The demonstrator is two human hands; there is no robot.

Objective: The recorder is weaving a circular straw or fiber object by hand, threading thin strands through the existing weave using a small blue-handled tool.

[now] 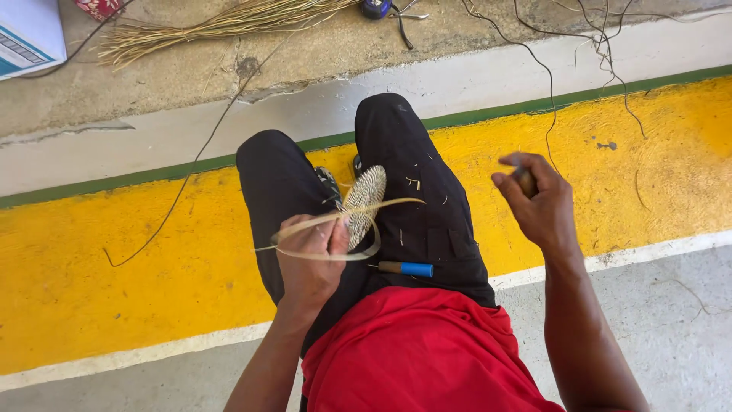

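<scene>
Pinching the lower edge of a small woven oval disc (364, 204), my left hand (309, 255) sits over my left thigh, fingers closed on it and on a pale flat strip (358, 210) that loops around the hand. I see the disc's long axis tilting up and to the right, toward my knees. My right hand (537, 202) is raised well apart to the right, curled around a small brownish handle (525, 181). A blue-tipped tool (406, 268) lies on my lap, pointing left to right. A straw bundle (221, 27) lies on the concrete beyond.
</scene>
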